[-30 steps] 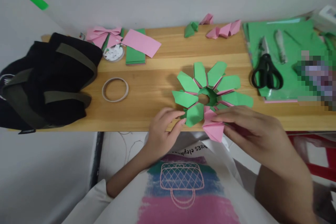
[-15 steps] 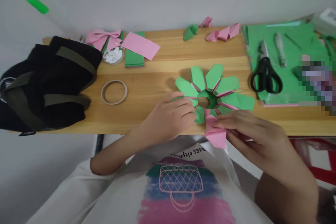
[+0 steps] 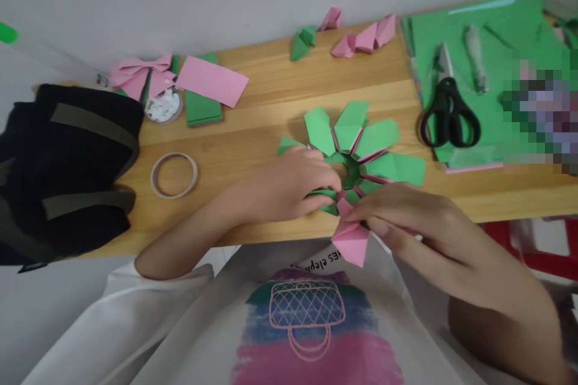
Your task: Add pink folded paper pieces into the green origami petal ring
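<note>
A ring of folded green paper petals with pink folds between them, a paper flower (image 3: pixel 382 136), lies at the table's front edge. My left hand (image 3: pixel 301 183) is curled over its left side, fingers closed on a green petal near the central hole. At the near side of the flower, my right hand (image 3: pixel 406 225) pinches a pink folded paper piece (image 3: pixel 351 242) between thumb and fingers. The inner end of that piece reaches the ring beside my left fingertips. Whether it is tucked in there is hidden by the fingers.
Black scissors (image 3: pixel 449 105) and a cutter (image 3: pixel 476 60) lie on green paper sheets (image 3: pixel 501 126) at right. Folded pink pieces (image 3: pixel 365 38) and a green one (image 3: pixel 302 42) sit at the back. Leftward are a tape roll (image 3: pixel 156 174), pink paper (image 3: pixel 212 80) and a black bag (image 3: pixel 85 162).
My left hand has curled inward, its fingertips now at the flower's centre beside the pink piece. My right hand keeps its pinch. The view has shifted and tilted a little.
</note>
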A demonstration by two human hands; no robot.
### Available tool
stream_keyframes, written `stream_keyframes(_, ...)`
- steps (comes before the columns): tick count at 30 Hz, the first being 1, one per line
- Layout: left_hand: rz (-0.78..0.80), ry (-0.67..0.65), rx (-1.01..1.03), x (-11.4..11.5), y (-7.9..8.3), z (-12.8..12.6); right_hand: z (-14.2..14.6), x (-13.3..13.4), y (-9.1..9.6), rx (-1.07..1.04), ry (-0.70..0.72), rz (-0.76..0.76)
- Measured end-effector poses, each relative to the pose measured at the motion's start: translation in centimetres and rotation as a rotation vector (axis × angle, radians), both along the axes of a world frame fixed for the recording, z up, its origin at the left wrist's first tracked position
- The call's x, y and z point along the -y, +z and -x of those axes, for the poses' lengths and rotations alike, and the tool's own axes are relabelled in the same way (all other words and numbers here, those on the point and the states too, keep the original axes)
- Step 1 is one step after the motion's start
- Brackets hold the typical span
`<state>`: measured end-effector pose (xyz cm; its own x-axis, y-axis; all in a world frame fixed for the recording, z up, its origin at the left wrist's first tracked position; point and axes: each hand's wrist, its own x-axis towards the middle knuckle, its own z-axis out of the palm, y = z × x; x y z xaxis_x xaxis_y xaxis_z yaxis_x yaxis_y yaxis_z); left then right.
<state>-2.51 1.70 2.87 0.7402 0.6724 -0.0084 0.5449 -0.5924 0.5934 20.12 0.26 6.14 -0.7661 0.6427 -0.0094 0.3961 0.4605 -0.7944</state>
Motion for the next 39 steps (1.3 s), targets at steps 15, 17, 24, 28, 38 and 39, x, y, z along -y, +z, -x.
stream_keyframes(15,-0.027,0.096,0.184,0.7,-1.6,0.1,3.1,-1.3,1.3,0.571,-0.141,-0.131)
stream_keyframes(17,-0.036,0.115,0.179,0.8,-1.7,0.1,3.8,-0.9,1.4,0.654,-0.096,-0.126)
stream_keyframes(24,-0.096,0.164,0.226,1.0,-2.3,0.0,3.9,-2.6,1.4,0.657,-0.030,0.057)
stream_keyframes(28,-0.087,0.211,0.256,1.1,-2.3,0.1,3.5,-5.0,0.8,0.698,0.007,0.290)
stream_keyframes(38,-0.027,0.211,0.303,1.1,-2.2,0.4,3.5,-8.3,0.2,0.617,0.239,0.562)
stream_keyframes(39,-0.024,0.210,0.299,1.0,-2.2,0.4,3.6,-8.3,0.3,0.604,0.230,0.573)
